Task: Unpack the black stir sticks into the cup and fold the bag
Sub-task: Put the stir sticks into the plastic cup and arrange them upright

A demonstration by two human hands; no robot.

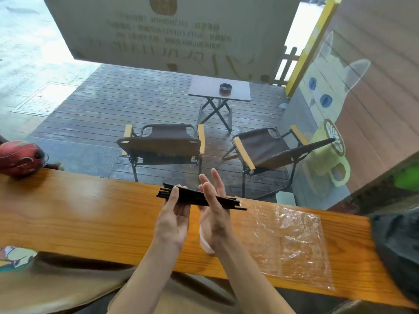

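While both hands hover above the middle of the counter (90,214), they hold a bundle of black stir sticks (195,197) lying roughly level.

Left hand (174,216) closes thumb and fingers around the bundle's left end; right hand (214,214) presses its palm against the sticks with fingers stretched out straight, nearly fully open, not curled around them. A white cup (205,242) shows only partly under the right wrist, near the counter's front edge. Toward the right end, the clear plastic bag (292,243) lies flat and crinkled, reaching the front edge.
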